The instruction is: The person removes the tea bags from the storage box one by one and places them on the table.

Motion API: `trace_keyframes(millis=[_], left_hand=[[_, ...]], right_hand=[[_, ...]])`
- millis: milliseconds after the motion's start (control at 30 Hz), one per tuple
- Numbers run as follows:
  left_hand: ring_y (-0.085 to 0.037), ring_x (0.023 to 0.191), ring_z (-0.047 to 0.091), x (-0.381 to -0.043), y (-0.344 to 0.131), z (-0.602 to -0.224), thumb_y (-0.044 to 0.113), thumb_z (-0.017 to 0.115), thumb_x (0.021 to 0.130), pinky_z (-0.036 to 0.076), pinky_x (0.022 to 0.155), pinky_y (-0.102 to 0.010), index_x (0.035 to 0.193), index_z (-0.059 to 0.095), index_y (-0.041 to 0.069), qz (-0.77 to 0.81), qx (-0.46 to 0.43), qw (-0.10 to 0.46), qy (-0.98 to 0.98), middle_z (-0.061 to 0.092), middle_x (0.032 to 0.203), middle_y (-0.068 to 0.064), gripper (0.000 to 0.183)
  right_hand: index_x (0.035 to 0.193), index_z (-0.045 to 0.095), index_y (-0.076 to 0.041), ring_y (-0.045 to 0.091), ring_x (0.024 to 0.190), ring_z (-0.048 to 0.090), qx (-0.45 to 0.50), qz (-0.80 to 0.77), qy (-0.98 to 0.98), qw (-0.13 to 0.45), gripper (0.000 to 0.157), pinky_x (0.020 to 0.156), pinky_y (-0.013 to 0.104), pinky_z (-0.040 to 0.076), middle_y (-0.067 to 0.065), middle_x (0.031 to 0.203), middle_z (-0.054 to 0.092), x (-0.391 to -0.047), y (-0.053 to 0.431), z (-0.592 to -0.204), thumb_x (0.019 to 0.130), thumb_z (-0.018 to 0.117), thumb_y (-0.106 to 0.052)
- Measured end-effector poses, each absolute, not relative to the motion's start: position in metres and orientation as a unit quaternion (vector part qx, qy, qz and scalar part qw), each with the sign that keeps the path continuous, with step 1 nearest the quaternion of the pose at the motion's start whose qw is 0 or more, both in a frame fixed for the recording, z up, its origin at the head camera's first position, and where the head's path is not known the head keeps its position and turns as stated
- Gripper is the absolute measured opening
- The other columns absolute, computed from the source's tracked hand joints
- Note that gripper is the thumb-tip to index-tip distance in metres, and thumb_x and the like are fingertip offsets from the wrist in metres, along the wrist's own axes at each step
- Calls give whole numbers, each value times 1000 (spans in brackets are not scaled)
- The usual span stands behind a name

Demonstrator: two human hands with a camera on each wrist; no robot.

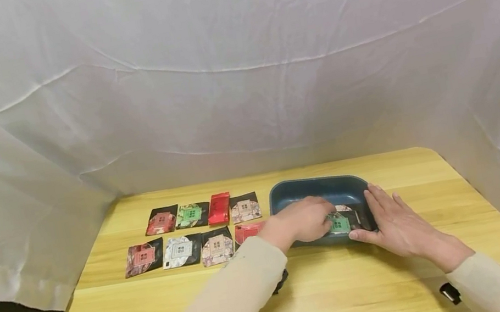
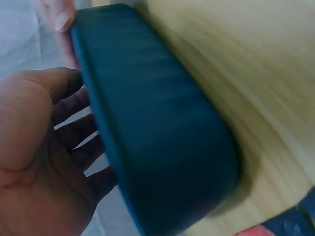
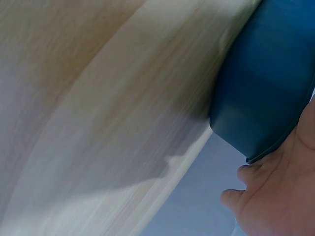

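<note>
A dark blue rectangular basin (image 1: 317, 184) stands on the table right of centre. Inside, toward its right end, lie small flat packets, the uppermost a green-labelled packet (image 1: 340, 224). My left hand (image 1: 302, 219) reaches over the near rim into the basin, fingers pointing down beside that packet. In the left wrist view the fingers of the left hand (image 2: 44, 147) pass behind the rim, so their tips are hidden and I cannot tell whether they hold a packet. My right hand (image 1: 397, 222) rests on the basin's right end with fingers straight, its palm against the rim in the right wrist view.
Left of the basin, several packets lie in two rows, among them a red packet (image 1: 219, 209), a green-labelled packet (image 1: 192, 215) and a white packet (image 1: 181, 251). The left forearm partly covers another red packet (image 1: 245, 232). White cloth (image 1: 241, 107) hangs behind the wooden table (image 1: 354, 293).
</note>
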State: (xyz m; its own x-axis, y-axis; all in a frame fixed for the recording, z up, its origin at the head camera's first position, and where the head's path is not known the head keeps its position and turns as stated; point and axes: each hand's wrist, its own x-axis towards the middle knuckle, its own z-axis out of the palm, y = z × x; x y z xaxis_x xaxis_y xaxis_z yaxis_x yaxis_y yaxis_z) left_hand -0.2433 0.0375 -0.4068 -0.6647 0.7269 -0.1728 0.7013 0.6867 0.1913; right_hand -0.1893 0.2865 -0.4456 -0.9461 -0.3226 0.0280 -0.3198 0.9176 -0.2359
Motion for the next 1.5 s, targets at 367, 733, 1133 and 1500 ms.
trace_keyframes(millis=[367, 733, 1133, 1500], left_hand=[[-10, 156, 35, -245, 57, -424, 50, 34, 112, 29, 128, -30, 160, 47, 31, 101, 367, 235, 895, 44, 165, 12, 53], [-18, 163, 21, -251, 43, -424, 54, 27, 113, 18, 133, -48, 162, 43, 35, 72, 307, 243, 917, 35, 171, 11, 55], [-26, 143, 53, -264, 29, -425, 65, 62, 98, 48, 116, -40, 157, 50, 13, -2, 249, 152, 956, 56, 155, -7, 79], [-28, 136, 56, -264, 33, -424, 58, 77, 91, 55, 107, -42, 145, 61, 14, -3, 217, 157, 963, 61, 146, -8, 71]], right_hand=[[159, 23, 17, 53, 154, 26, -164, -120, 979, 3, 118, 122, 73, 21, 36, 169, 18, -187, 285, -449, 94, 58, -76], [160, 21, 17, 53, 155, 24, -161, -123, 979, 7, 119, 122, 73, 20, 36, 169, 16, -189, 286, -448, 95, 57, -75], [160, 19, 16, 54, 155, 23, -153, -126, 980, 11, 121, 123, 73, 18, 36, 169, 15, -189, 286, -448, 93, 57, -77], [160, 20, 16, 54, 155, 24, -153, -125, 980, 10, 121, 123, 73, 18, 36, 169, 15, -189, 284, -447, 93, 57, -77]])
